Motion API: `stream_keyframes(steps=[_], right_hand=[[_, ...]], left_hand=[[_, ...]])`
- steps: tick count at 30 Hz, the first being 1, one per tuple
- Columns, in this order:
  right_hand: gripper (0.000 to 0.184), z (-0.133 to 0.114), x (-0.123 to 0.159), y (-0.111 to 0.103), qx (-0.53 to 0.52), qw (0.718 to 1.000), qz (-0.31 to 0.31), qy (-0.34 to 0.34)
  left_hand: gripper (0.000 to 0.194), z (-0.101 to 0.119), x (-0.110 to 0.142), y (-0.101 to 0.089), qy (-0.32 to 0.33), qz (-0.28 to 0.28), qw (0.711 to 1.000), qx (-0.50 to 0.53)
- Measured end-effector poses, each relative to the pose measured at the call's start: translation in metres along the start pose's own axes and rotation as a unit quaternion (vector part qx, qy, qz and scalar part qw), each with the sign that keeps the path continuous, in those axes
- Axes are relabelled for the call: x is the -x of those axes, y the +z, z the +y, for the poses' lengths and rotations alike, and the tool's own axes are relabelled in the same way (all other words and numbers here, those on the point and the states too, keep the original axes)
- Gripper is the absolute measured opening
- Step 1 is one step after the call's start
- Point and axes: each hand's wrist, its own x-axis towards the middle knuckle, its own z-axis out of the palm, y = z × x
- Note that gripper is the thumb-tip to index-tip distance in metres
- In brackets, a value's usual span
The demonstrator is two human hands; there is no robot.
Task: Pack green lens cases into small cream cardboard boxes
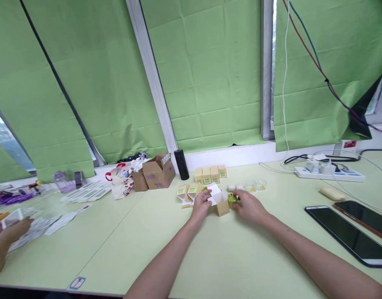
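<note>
Hands meet near the middle of the pale green desk [209, 257], toward its far edge. The left hand [200, 206] pinches the raised white inner flap of a small tan cardboard carton [221, 204], which stands open on the desk between both hands. The right hand [248, 206] curls its fingers round a small olive-green rounded bottle [232, 199], held just beside the carton's open side and touching or nearly touching it. Behind them, a row of closed tan cartons with green labels [210, 173] stands along the far edge, and more unfolded cartons [187, 193] lie just left of the left hand. Two clear plastic caps with yellow centres [255, 185] sit to the right, near a white power strip [329, 172]. A black cylinder [181, 164] and a brown shipping box [158, 172] stand at the far edge; two dark phones [349, 234] lie by the right edge. Another person's hand [13, 230] holds printed sheets near the left edge.

Judged from this arrangement, good handling means keeping the flap held clear so the carton mouth stays square, and aligning the bottle with the opening before any push, lest the thin card buckle.
</note>
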Motion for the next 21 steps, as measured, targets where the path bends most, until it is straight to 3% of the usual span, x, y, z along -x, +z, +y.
stream_keyframes(steps=[5,11,16,19,21], right_hand=[[0.034,0.005,-0.003,0.004,-0.047,0.999,0.018,-0.021],[0.031,0.006,-0.008,-0.003,-0.127,0.988,0.083,0.019],[0.036,0.0,-0.011,-0.019,-0.289,0.937,0.193,0.042],[0.045,-0.007,-0.009,-0.025,-0.372,0.902,0.219,0.016],[0.047,-0.015,-0.006,-0.028,-0.387,0.896,0.219,-0.006]], left_hand=[[0.059,-0.001,-0.001,-0.002,0.004,-0.003,1.0,-0.005],[0.061,-0.002,-0.001,-0.004,0.006,0.0,1.0,-0.027],[0.06,0.0,0.004,-0.001,0.018,-0.005,0.998,-0.059],[0.058,0.003,0.009,0.002,0.032,-0.013,0.996,-0.084],[0.057,0.006,0.012,0.004,0.039,-0.022,0.995,-0.091]])
